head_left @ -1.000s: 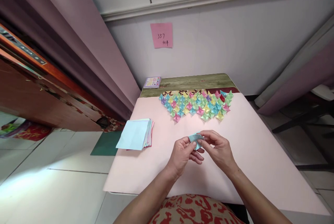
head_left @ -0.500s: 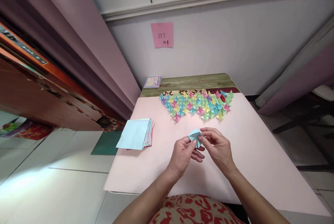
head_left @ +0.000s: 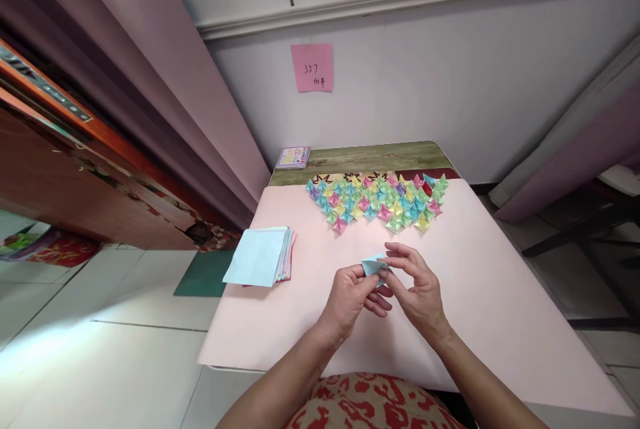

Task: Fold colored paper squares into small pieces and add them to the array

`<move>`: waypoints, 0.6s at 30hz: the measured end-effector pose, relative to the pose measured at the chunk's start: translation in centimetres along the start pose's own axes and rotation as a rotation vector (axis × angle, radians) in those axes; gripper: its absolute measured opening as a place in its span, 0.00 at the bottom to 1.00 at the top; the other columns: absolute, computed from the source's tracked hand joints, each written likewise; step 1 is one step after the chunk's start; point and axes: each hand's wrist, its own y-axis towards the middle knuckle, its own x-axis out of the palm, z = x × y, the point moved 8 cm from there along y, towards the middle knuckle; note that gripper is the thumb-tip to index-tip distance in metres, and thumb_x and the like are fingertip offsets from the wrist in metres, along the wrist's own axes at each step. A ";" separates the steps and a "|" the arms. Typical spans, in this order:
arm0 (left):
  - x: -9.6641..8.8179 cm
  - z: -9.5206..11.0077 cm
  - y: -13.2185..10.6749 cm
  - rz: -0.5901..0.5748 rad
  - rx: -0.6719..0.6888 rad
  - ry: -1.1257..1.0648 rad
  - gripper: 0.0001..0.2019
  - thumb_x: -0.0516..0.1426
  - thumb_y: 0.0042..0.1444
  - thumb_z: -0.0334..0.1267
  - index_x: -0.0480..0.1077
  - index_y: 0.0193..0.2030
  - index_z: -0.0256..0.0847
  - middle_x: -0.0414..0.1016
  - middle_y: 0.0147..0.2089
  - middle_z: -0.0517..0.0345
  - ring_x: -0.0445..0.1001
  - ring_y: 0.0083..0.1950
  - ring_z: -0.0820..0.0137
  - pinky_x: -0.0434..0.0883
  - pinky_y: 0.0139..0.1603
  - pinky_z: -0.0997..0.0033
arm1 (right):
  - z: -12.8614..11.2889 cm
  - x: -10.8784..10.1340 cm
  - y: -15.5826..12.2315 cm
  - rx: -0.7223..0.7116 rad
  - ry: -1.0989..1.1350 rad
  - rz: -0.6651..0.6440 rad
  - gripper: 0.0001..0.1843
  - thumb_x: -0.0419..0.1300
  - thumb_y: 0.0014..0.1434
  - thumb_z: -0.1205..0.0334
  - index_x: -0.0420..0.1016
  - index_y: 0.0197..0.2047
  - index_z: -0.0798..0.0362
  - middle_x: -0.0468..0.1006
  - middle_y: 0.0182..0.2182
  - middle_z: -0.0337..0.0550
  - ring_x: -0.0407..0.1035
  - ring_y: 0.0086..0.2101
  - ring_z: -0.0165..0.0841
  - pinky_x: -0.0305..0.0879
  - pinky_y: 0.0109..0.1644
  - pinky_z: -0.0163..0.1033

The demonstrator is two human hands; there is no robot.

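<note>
A small folded piece of light blue paper (head_left: 371, 265) is held above the table between both hands. My left hand (head_left: 351, 295) pinches it from the left, thumb on top and fingers underneath. From the right, my right hand (head_left: 416, 282) grips its edge between thumb and fingers, covering part of the folds. Beyond the hands, folded paper pieces (head_left: 363, 203) in green, blue, pink, yellow and purple stand in close rows. To the left lies a stack of square paper sheets (head_left: 257, 257), with a light blue one on top.
The pink-covered table (head_left: 310, 342) stands against a white wall bearing a pink note (head_left: 313, 67). A small pile of printed cards (head_left: 293, 157) sits at its back left corner. Curtains (head_left: 165, 62) hang at left; a dark stool (head_left: 585, 229) is at right.
The light blue paper has tilted and its outline looks flatter and wider. My right hand's thumb and fingers have shifted slightly on it. The rows and the stack are the same.
</note>
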 end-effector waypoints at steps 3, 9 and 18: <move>0.1 0.7 -0.3 0.007 0.018 -0.031 0.20 0.64 0.50 0.50 0.76 0.39 0.32 0.80 0.30 0.48 0.78 0.25 0.67 0.74 0.24 0.73 | -1.3 -0.2 -0.4 -0.123 -0.059 -0.029 0.14 0.58 0.60 0.66 0.80 0.47 0.43 0.71 0.55 0.47 0.69 0.53 0.43 0.69 0.54 0.51; 1.0 2.4 -1.2 -0.069 0.127 -0.022 0.17 0.62 0.55 0.46 0.74 0.42 0.32 0.81 0.34 0.46 0.80 0.29 0.64 0.77 0.31 0.68 | -2.0 -0.7 -0.7 -0.228 -0.089 -0.043 0.16 0.56 0.63 0.65 0.80 0.49 0.42 0.67 0.59 0.46 0.65 0.57 0.46 0.67 0.57 0.55; 0.7 2.5 -1.2 -0.082 0.216 0.036 0.18 0.61 0.57 0.46 0.74 0.47 0.32 0.79 0.34 0.49 0.79 0.30 0.66 0.78 0.36 0.64 | -2.3 -0.5 0.2 -0.172 -0.033 -0.035 0.15 0.61 0.61 0.66 0.78 0.50 0.44 0.72 0.54 0.47 0.69 0.55 0.42 0.69 0.56 0.48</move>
